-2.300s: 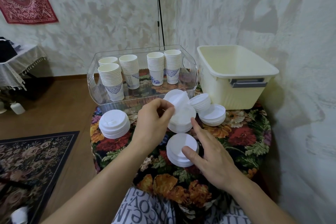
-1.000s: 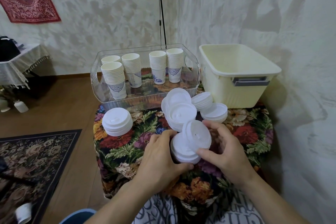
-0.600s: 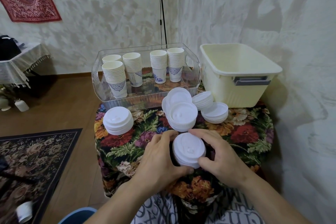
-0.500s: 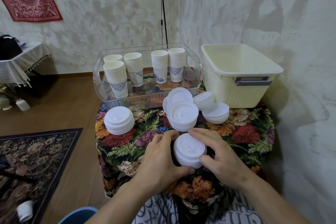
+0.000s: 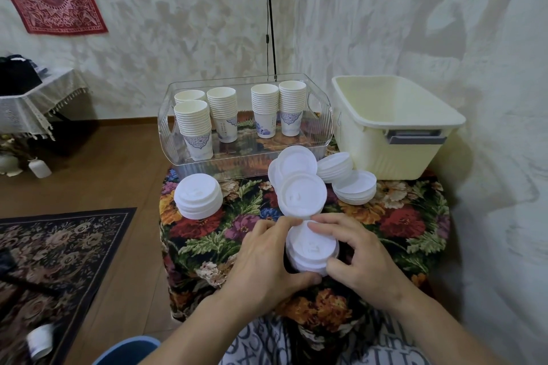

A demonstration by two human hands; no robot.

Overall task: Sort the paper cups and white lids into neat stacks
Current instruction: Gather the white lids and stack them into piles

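Note:
A short stack of white lids point(image 5: 311, 249) sits near the front of the floral table. My left hand point(image 5: 264, 264) cups its left side and my right hand point(image 5: 355, 255) grips its right side, fingertips over the top lid. Behind it leans a taller, untidy pile of lids point(image 5: 301, 190). Another neat lid stack point(image 5: 198, 195) stands at the left, and two upturned lid piles point(image 5: 354, 187) lie at the right. Several stacks of paper cups point(image 5: 194, 124) stand in a clear tray point(image 5: 246, 163).
A cream plastic tub point(image 5: 394, 142) stands at the back right against the wall. The small table with its floral cloth point(image 5: 400, 216) drops off at the left to a wooden floor and a dark rug point(image 5: 59, 261). A black cord point(image 5: 269, 15) hangs above the tray.
My right hand laid a lid onto the near stack. Both hands have since closed around that stack, the right fingers curling over its top.

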